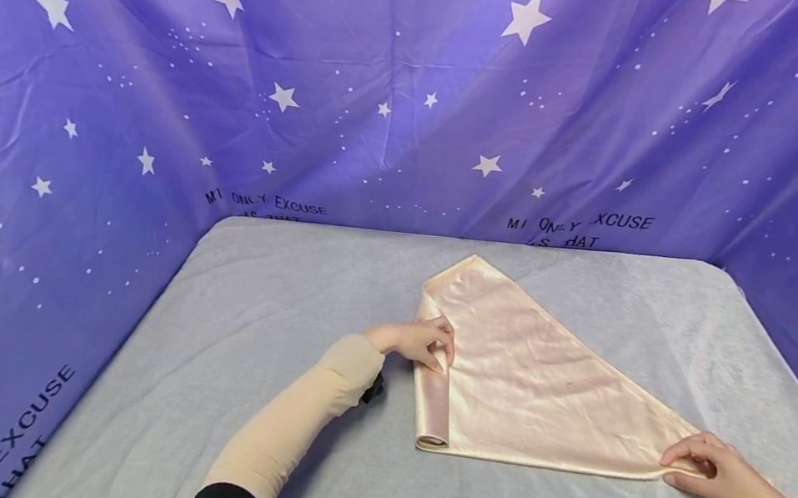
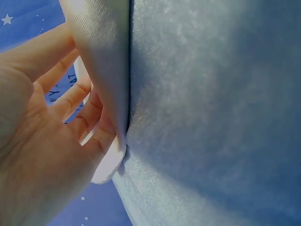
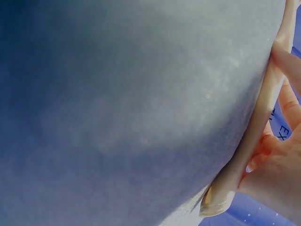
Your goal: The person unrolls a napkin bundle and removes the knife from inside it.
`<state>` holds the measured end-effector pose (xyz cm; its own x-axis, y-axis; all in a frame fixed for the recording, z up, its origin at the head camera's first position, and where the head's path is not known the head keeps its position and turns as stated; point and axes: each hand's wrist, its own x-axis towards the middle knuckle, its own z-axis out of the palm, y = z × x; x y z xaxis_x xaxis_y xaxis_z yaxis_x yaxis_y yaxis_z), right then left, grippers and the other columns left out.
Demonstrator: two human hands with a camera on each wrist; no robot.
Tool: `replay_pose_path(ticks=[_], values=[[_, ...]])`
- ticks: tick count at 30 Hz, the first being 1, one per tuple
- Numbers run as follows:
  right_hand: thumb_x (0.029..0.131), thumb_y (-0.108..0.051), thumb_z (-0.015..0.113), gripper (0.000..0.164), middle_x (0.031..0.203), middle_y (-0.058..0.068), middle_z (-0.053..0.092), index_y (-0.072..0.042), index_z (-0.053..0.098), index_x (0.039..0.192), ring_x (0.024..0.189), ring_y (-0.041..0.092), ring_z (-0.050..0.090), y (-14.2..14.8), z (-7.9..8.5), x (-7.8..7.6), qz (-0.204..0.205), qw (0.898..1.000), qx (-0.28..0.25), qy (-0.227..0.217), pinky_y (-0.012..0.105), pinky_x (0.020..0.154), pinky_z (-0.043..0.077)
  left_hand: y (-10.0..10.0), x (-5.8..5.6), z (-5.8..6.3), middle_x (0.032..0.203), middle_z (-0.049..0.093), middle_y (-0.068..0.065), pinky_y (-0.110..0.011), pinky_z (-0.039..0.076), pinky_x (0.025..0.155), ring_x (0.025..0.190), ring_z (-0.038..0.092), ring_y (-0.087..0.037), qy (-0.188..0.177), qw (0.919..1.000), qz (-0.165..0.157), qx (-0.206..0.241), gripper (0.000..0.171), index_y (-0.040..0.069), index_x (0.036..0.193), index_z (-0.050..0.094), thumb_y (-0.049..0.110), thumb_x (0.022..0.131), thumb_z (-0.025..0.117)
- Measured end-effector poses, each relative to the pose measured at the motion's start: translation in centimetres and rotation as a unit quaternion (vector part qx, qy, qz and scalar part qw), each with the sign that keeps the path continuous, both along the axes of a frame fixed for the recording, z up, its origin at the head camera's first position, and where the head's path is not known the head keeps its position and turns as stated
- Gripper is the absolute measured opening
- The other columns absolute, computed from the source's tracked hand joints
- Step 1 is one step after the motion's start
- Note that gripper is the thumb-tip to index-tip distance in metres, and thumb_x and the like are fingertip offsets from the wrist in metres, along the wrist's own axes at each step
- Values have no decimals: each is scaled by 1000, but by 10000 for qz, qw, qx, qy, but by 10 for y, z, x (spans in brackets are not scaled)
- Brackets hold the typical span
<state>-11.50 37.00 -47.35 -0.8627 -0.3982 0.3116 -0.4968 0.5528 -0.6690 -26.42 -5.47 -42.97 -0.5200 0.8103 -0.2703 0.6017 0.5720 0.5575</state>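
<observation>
A pale pink satin cloth [image 1: 541, 377] lies on the grey table cover, roughly triangular, its top point toward the back. Along its left side a strip is folded over, and the near end of that fold shows a rolled loop. My left hand [image 1: 423, 341] grips this folded strip about midway along it, fingers bent over the cloth; the left wrist view shows the fingers [image 2: 89, 113] against the fold. At the far right corner, my right hand [image 1: 724, 481] pinches the cloth between thumb and fingers. The right wrist view shows the thumb at the cloth's edge [image 3: 249, 136].
The grey plush cover [image 1: 273, 283] spreads over the table around the cloth. Purple star-printed curtain fabric [image 1: 392, 71] hangs behind the table and along both sides. A small black object [image 1: 374, 389] shows beneath the left wrist.
</observation>
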Motion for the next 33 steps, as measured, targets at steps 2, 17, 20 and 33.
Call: replay_pose_path(ticks=[2,17,20,33], values=[[60,11,71,38,76,-10,49,-19,61,81,66,3,34,0,0,0,22,10000,-25,-14,20,53,24,-1,-2,-2,112,38,-5,-15,33,68,72,40,-8,25,10000,-35,60,16,8,93,62,15,80,65],[60,11,71,37,77,-11,50,-19,61,80,67,1,35,0,0,0,-23,10000,5,-43,19,54,25,-12,2,2,88,53,-4,-15,39,74,81,49,-13,84,9975,-175,682,10,3,85,60,3,77,65],[60,11,71,38,77,-11,50,-19,61,80,67,1,35,0,0,0,-20,10000,14,-2,19,54,25,-15,4,3,88,52,-4,-16,40,76,83,50,-12,181,9970,-153,730,11,3,84,59,4,76,66],[60,9,71,37,76,-11,49,-20,60,80,67,1,35,1,0,-1,-46,9999,100,-10,19,54,25,-32,11,5,92,53,-6,-22,43,79,86,54,-18,254,9934,166,1109,9,3,86,60,7,79,65]])
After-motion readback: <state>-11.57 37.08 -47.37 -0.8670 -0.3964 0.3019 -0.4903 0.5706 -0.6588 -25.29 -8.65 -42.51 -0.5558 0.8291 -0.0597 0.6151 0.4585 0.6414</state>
